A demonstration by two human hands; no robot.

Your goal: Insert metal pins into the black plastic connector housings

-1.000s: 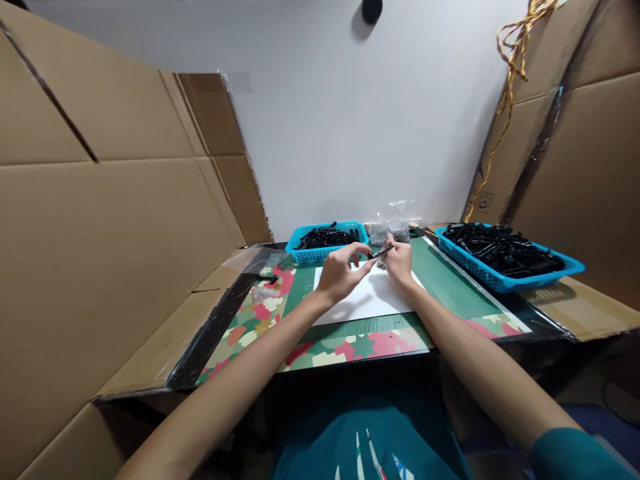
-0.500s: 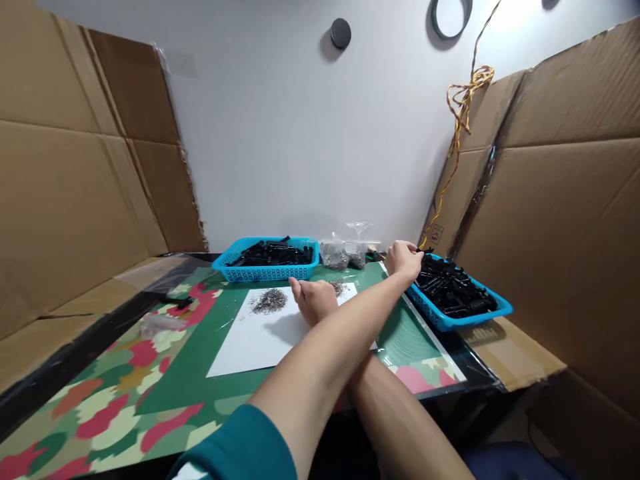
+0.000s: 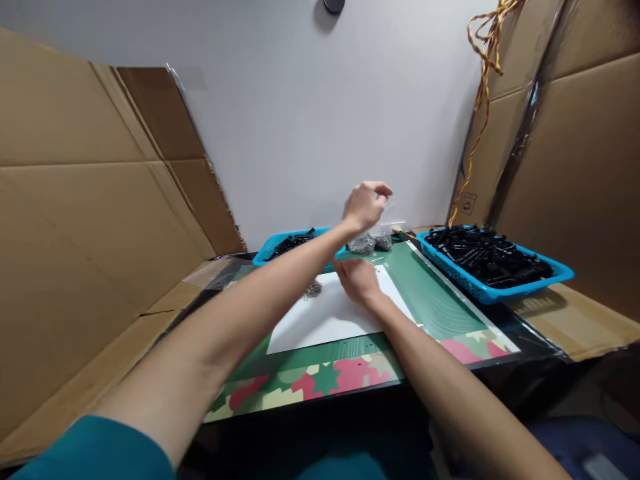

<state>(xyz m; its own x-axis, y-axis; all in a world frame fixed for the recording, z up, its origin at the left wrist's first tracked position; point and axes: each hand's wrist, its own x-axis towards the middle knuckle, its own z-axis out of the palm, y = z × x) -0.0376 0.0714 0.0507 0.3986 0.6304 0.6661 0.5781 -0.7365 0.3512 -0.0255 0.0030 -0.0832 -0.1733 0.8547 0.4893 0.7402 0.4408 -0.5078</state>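
Note:
My left hand (image 3: 367, 203) is raised above the far end of the table, its fingers pinched together; what they hold is too small to make out. It hovers just over the clear plastic bags of small metal pieces (image 3: 371, 243). Below it, my right hand (image 3: 357, 280) rests on the white paper sheet (image 3: 330, 320) with its fingers curled under, and their contents are hidden. A little heap of small metal pieces (image 3: 313, 290) lies on the paper just left of that hand, partly behind my left forearm.
A blue basket of black parts (image 3: 495, 292) stands at the right; another blue basket (image 3: 273, 245) sits at the back left. The paper lies on a green mat (image 3: 435, 297) over a camouflage-patterned cover (image 3: 325, 377). Cardboard walls (image 3: 90, 220) enclose both sides; a yellow cord (image 3: 483, 67) hangs at the right.
My left hand has left the right basket and swung back left, rising above the bags. My right hand stayed on the paper. The camera has turned left and tilted.

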